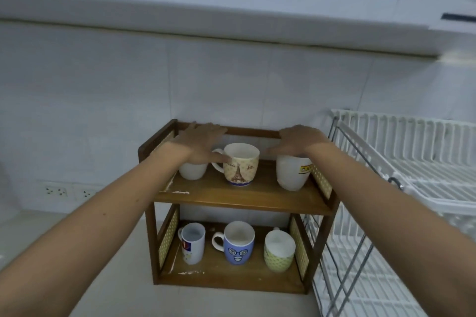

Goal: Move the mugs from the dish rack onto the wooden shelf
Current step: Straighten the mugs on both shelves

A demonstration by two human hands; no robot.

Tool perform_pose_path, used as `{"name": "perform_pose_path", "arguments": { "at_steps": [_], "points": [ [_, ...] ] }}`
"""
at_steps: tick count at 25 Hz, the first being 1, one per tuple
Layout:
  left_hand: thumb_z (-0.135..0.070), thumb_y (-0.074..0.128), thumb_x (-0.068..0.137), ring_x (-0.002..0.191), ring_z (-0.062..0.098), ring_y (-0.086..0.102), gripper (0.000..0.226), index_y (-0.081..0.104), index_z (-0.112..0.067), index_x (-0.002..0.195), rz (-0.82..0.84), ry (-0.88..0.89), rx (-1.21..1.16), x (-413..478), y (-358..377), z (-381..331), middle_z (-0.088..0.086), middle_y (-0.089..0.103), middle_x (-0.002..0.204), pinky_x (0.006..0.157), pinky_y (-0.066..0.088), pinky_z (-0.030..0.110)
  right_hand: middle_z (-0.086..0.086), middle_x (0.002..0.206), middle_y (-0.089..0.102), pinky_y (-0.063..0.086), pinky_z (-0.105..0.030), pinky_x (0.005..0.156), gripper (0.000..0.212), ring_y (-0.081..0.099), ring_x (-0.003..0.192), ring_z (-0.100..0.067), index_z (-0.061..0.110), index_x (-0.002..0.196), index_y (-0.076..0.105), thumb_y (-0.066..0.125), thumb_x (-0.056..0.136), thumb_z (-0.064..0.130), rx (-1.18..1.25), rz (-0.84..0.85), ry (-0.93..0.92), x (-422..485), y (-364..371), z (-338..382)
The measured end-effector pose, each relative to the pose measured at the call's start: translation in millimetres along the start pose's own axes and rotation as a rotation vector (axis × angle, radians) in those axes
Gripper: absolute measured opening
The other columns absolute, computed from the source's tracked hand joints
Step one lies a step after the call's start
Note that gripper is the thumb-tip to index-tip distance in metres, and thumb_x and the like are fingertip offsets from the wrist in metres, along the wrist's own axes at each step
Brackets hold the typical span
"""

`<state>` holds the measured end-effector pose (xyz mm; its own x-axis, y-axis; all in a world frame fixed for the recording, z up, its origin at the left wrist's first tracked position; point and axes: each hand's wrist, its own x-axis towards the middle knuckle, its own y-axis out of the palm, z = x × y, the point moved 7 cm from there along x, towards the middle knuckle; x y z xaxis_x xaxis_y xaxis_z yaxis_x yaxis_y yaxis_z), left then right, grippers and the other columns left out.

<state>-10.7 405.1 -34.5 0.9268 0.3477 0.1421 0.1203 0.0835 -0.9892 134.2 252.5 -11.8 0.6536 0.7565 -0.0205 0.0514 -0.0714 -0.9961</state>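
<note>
The wooden shelf (242,197) has two tiers and stands on the counter against the tiled wall. Its top tier holds a small white cup (193,172), an Eiffel Tower mug (240,166) and a white mug with a yellow label (292,174). On the bottom tier stand a white mug with a red and blue logo (193,246), a blue face mug (238,243) and a green patterned mug (279,251). My left hand (202,141) lies flat, fingers spread, over the small white cup. My right hand (298,140) is spread palm down over the labelled white mug. The white wire dish rack (412,162) to the right shows no mugs.
The dish rack's metal legs (342,265) stand close against the shelf's right side. Wall sockets (67,192) sit low on the left wall. A cabinet underside (231,33) overhangs above. Pale countertop (103,278) spreads in front and to the left.
</note>
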Motion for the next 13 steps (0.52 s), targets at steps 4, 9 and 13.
{"name": "perform_pose_path", "arguments": {
  "at_steps": [4, 9, 13],
  "points": [
    [-0.07, 0.043, 0.083, 0.145, 0.024, 0.019, 0.088, 0.014, -0.021, 0.151, 0.077, 0.052, 0.002, 12.5, 17.7, -45.7, 0.004, 0.019, 0.159, 0.117, 0.004, 0.048, -0.009, 0.135, 0.051, 0.043, -0.04, 0.094, 0.072, 0.05, 0.118, -0.03, 0.019, 0.132, 0.05, 0.039, 0.083, 0.07, -0.18, 0.071, 0.03, 3.6, 15.7, -11.4],
    [-0.063, 0.05, 0.084, 0.138, 0.029, 0.034, 0.088, 0.018, -0.014, 0.15, 0.078, 0.002, 0.039, 21.8, 23.0, -54.6, 0.01, 0.03, 0.155, 0.116, 0.016, 0.047, -0.001, 0.149, 0.038, 0.039, -0.027, 0.082, 0.072, 0.044, 0.125, -0.023, 0.025, 0.144, 0.031, 0.061, 0.082, 0.044, 0.118, 0.118, -0.151, -3.3, 14.5, -10.4],
    [-0.063, 0.051, 0.084, 0.129, 0.03, 0.044, 0.083, 0.026, -0.013, 0.146, 0.037, -0.014, 0.061, 19.3, 25.0, -55.5, 0.01, 0.038, 0.151, 0.106, 0.034, 0.043, 0.0, 0.144, 0.044, 0.041, -0.024, 0.071, 0.071, 0.048, 0.111, -0.019, 0.033, 0.14, 0.036, 0.069, 0.077, 0.033, 0.243, 0.116, -0.177, -6.4, 11.5, -14.6]
  ]
}}
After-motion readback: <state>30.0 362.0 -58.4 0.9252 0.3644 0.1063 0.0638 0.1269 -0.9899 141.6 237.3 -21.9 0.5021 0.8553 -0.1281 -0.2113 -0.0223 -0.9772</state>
